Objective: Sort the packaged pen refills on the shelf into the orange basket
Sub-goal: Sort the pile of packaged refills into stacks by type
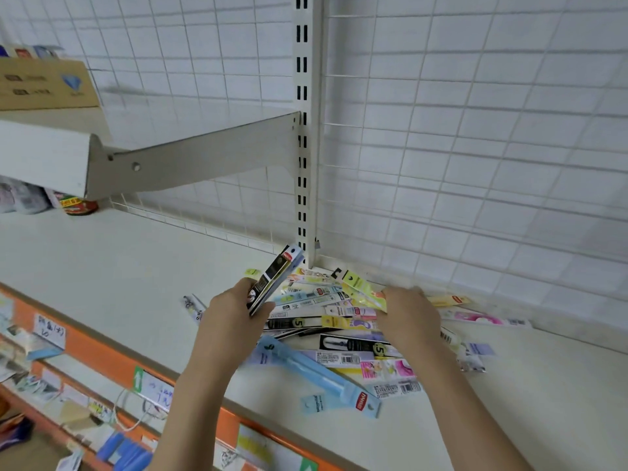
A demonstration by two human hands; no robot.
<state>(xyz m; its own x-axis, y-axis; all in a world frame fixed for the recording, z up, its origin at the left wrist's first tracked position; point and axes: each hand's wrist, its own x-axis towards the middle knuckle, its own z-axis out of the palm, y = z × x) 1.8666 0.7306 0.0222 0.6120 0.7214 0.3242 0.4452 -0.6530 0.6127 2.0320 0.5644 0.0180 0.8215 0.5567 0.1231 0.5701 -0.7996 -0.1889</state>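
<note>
A loose pile of packaged pen refills lies on the white shelf, close to the back grid wall. My left hand grips a small upright stack of refill packs at the pile's left side. My right hand is over the pile's right part, its fingers closed on a yellow-green refill pack that tilts up from the pile. A long light-blue pack lies at the front of the pile. No orange basket is in view.
A white upright post and wire grid back the shelf. An upper shelf on a bracket juts out at the left with a cardboard box on it. A red-labelled jar stands beneath. The orange shelf edge carries price labels.
</note>
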